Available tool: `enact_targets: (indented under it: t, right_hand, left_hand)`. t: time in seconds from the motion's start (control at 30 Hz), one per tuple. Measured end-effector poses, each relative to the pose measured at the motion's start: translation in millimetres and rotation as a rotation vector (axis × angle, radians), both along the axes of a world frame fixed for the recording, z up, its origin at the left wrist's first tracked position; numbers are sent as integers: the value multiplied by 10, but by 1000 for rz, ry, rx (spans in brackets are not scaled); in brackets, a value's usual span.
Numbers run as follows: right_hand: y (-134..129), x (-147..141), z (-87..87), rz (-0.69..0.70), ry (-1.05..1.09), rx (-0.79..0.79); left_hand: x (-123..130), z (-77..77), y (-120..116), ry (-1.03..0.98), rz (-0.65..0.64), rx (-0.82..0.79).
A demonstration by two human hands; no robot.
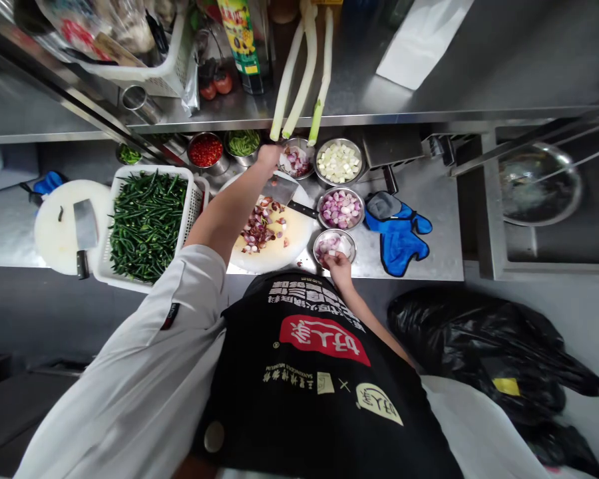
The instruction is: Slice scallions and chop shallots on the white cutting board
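My left hand (270, 158) reaches to the left rim of a metal bowl (303, 174) of purple shallots at the back; its fingertips are hard to make out. My right hand (338, 266) is at the near rim of another metal bowl (354, 247), fingers bent and drawn together over pale shallot pieces (335, 243). What they pinch is unclear. Between my arms, a round cutting board (294, 243) carries shallots and peelings (260, 229). A cleaver (285, 193) lies on its far right side, black handle toward the bowls. A bowl of peeled shallots (340, 208) stands beyond my right hand.
Left are a white basket of green chillies (147, 223) and a second board (54, 229) with a cleaver (86, 226). Bowls of red chillies (205, 153), green pieces (243, 142) and white cubes (338, 161) line the back. Leeks (299, 73) overhang the shelf. Blue cloths (399, 236) lie right, near a sink (529, 243).
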State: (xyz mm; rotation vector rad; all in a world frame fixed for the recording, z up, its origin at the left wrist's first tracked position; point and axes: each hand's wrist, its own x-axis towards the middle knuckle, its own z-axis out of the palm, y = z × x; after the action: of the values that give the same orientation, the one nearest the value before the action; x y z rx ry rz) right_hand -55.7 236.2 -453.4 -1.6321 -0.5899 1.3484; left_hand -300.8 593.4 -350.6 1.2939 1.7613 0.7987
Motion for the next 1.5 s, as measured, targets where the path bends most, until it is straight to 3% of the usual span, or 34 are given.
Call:
enact_targets:
  t: [0.17, 0.27, 0.4, 0.53, 0.77, 0.87, 0.97, 1.07, 1.17, 1.23, 1.37, 1.5]
  right_hand:
    - [17, 8, 4, 69, -20, -15]
    - [75, -40, 15, 111, -31, -11]
    - [149, -159, 28, 170, -9, -3]
    - [167, -248, 30, 229, -29, 16]
    - [120, -299, 22, 271, -37, 43]
    - [98, -296, 19, 279, -39, 49]
    - [106, -277, 39, 301, -67, 71]
    - [187, -295, 112, 306, -77, 103]
    - [336, -399, 242, 267, -31, 168]
    - [441, -502, 340, 259, 9, 219]
    - [556, -660, 480, 231, 63, 276]
    - [515, -670, 510, 210, 58, 285]
  left_hand:
    - [-704, 58, -329, 457, -202, -25]
    - [-928, -10, -655, 625, -300, -74]
    - [-840, -250, -1087, 658, -416, -97]
    - [-587, -459, -1350, 645, -432, -182]
    - [-483, -443, -1470, 659, -415, -244]
    - [-575, -398, -1546, 550, -401, -163]
    - [-666, -349, -1650, 343, -233, -20]
    - [-630, -292, -1846, -77, -32, 80]
    - [-406, -256, -2206, -556, 92, 10]
    - [-191, -259, -2504, -755, 147, -64]
    - [168, -307, -2989, -911, 214, -158]
    - [214, -314, -3160, -909, 163, -208]
